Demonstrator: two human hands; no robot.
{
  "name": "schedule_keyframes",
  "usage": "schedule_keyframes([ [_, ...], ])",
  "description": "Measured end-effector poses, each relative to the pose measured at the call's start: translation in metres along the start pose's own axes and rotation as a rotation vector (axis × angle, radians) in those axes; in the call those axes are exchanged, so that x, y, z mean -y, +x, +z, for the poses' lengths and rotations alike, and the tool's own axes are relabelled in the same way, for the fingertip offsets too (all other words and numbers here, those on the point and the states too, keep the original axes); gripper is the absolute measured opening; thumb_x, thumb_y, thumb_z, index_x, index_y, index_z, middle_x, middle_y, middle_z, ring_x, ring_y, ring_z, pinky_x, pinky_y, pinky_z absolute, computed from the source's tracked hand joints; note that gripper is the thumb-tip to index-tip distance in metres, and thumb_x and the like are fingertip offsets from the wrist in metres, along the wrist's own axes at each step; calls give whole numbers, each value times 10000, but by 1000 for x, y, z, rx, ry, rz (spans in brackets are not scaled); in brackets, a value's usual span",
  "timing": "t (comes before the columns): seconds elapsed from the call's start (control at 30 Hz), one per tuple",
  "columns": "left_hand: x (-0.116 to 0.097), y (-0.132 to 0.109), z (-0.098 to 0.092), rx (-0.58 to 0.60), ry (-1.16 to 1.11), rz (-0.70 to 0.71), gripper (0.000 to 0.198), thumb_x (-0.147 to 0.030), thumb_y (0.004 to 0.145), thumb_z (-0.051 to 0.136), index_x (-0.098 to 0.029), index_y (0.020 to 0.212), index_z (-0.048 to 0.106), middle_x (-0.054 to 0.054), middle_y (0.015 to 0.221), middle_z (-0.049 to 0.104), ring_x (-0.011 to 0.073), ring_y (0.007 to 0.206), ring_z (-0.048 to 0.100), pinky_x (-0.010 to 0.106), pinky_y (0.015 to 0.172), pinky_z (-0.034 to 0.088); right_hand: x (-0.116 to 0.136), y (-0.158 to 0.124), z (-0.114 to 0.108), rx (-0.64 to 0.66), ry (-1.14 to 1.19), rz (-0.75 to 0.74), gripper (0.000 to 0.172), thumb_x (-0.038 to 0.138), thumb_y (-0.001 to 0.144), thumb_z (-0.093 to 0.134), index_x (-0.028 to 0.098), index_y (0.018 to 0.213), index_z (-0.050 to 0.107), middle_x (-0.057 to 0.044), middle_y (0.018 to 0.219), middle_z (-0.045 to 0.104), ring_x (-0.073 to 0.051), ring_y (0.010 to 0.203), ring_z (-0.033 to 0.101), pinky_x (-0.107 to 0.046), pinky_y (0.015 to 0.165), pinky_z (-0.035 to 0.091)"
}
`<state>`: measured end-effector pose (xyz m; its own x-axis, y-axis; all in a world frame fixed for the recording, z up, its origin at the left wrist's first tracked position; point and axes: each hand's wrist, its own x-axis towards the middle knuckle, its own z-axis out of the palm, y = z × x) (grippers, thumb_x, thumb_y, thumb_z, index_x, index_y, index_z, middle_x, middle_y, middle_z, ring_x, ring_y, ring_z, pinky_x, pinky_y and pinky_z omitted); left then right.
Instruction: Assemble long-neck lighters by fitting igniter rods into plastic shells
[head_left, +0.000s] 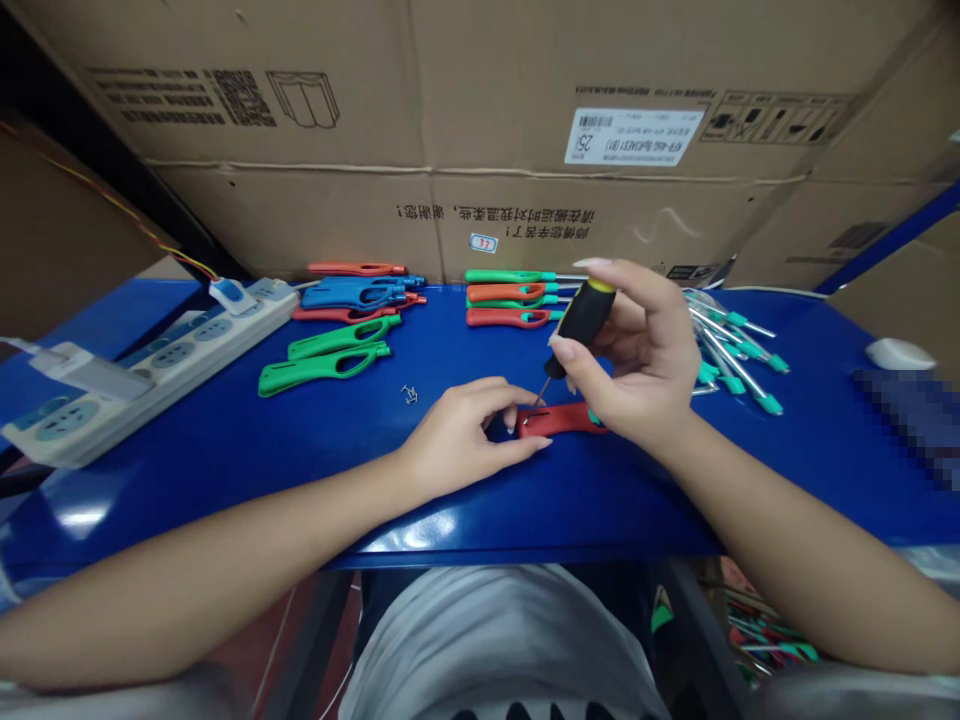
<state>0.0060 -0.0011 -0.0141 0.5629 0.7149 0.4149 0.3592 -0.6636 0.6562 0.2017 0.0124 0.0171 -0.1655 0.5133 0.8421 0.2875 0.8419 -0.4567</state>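
Observation:
My right hand (649, 350) grips a screwdriver (586, 318) with a black and yellow handle, tilted so its shaft runs down to the left. The tip meets the left end of a red lighter (562, 420) lying on the blue table. My left hand (480, 430) closes thumb and fingers round that same end of the lighter, holding it against the table. Part of the lighter's right side is hidden behind my right hand. A small pile of screws (409, 394) lies left of my left hand.
Green, blue and red lighter handles (330, 338) lie at the left, beside a white power strip (172, 350). Lighters with metal tubes (510, 292) are lined up at the back. Loose metal tubes with teal ends (739, 360) lie right. A cardboard box (480, 130) stands behind.

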Motion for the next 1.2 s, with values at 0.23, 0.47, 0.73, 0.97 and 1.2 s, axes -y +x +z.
schedule_keyframes([
  [0.23,8,-1,1,88,146,40,468,-365,824,794,-174,1224,645,76,1158,663,249,1057,580,426,965,504,-5,-2,0,38,-23,-10,551,363,895,721,317,1400,506,-71,1334,635,-164,797,711,-303,594,663],
  [0.47,8,-1,2,121,106,68,403,-301,851,762,-173,1208,627,86,1207,688,246,1125,604,424,1022,493,-6,-2,-1,43,-58,-55,578,354,880,731,330,1412,505,-62,1369,615,-161,788,704,-297,566,650],
  [0.73,8,1,1,153,96,55,362,-225,856,731,-161,1202,647,90,1181,711,236,1081,632,414,997,507,-9,-3,-2,69,-67,-83,588,329,889,714,349,1427,477,-52,1404,594,-147,790,712,-278,571,643],
  [0.97,5,2,0,170,76,54,330,-196,860,708,-162,1185,669,84,1154,726,234,1052,641,413,981,511,-9,-4,-2,59,-92,-79,585,328,880,717,341,1417,485,-60,1378,619,-158,749,701,-296,540,636],
  [1.2,5,2,0,175,73,63,325,-187,871,692,-176,1194,662,70,1147,727,234,1051,642,408,972,511,-8,-5,-2,103,-104,-60,610,328,874,726,354,1432,481,-50,1347,651,-166,725,699,-315,542,621],
])
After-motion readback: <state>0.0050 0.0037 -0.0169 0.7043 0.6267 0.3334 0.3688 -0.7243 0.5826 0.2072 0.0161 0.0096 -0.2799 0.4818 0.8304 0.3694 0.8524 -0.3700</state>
